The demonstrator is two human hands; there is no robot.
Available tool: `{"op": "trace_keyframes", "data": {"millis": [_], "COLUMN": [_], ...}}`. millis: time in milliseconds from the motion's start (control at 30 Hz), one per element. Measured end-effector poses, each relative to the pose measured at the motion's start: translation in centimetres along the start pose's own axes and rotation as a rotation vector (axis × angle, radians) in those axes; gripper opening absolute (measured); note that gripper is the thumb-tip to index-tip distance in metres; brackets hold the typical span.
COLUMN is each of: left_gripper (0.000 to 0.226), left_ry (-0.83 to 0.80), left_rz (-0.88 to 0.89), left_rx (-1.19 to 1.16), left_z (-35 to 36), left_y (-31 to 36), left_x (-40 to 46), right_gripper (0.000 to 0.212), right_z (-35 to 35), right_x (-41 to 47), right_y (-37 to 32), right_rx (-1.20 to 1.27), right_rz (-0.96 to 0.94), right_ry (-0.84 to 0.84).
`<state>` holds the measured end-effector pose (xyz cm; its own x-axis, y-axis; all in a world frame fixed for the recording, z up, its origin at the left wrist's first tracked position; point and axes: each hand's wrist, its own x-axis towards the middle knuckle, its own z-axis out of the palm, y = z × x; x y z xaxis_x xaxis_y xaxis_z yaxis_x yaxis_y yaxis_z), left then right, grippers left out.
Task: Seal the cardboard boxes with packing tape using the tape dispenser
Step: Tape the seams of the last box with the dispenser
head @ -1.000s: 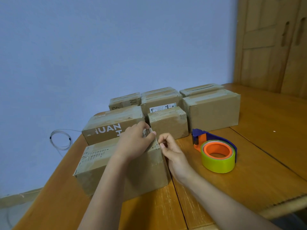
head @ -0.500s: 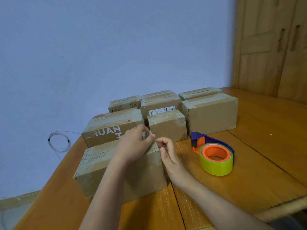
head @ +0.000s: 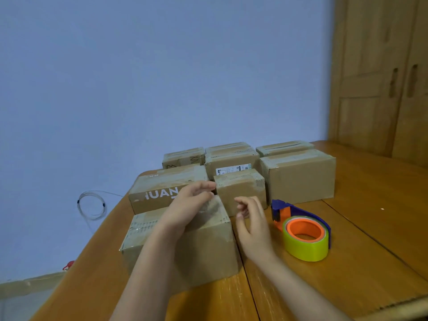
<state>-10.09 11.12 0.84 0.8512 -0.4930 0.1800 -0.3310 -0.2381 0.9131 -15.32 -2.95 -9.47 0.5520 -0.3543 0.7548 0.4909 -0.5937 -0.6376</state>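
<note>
The nearest cardboard box (head: 180, 246) is taken as the landmark; it is set on the wooden table (head: 347, 269) close to the near edge, and its top is covered with clear tape. The left hand (head: 187, 209) is held over the far right part of this box's top, with its fingers stretched forward and loosely together, slightly spread at the tips; nothing is seen pinched between them, and whether the palm touches the taped top cannot be told. The right hand (head: 252, 224) is held just beside the box's right face, above the table, with its fingers relaxed and lightly curled, parted from one another and gripping nothing.

To the right of the landmark box, beyond the right hand, the tape dispenser (head: 301, 228) is laid on the table: a blue frame with an orange core and a yellow-green roll of tape. It is touched by neither hand.

Behind the landmark box, a longer box printed with white letters (head: 162, 193) is seen. Behind and to the right, a small box (head: 240, 193) and a larger box (head: 298, 179) are placed, with more boxes in a row further back (head: 231, 156). To the left of the landmark box, off the table and against the blue wall, a coil of clear cable (head: 91, 206) is seen.
</note>
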Motion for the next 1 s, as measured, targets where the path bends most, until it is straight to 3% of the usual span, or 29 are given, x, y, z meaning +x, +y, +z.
{"op": "trace_keyframes", "data": {"millis": [133, 300, 433, 633, 1000], "left_gripper": [0.038, 0.052, 0.034, 0.033, 0.031], "left_ry": [-0.043, -0.104, -0.095, -0.109, -0.13], "left_rz": [0.041, 0.095, 0.131, 0.125, 0.098], "left_rx": [-0.205, -0.201, -0.206, -0.195, -0.182], "left_z": [-0.9, -0.9, -0.8, -0.8, -0.8], "left_y": [-0.4, -0.4, -0.4, -0.4, -0.6], "left_x": [0.0, -0.1, 0.1, 0.2, 0.3], "right_gripper": [0.029, 0.034, 0.025, 0.025, 0.022], "right_z": [0.0, 0.9, 1.4, 1.5, 1.6], "right_x": [3.5, 7.1, 8.5, 8.2, 8.2], "right_y": [-1.6, -3.5, -3.8, -3.3, -3.9], "right_rx": [0.03, -0.133, -0.28, -0.378, -0.403], "right_rz": [-0.057, -0.105, -0.305, -0.532, -0.462], "right_ry": [0.017, -0.203, -0.246, -0.149, -0.161]}}
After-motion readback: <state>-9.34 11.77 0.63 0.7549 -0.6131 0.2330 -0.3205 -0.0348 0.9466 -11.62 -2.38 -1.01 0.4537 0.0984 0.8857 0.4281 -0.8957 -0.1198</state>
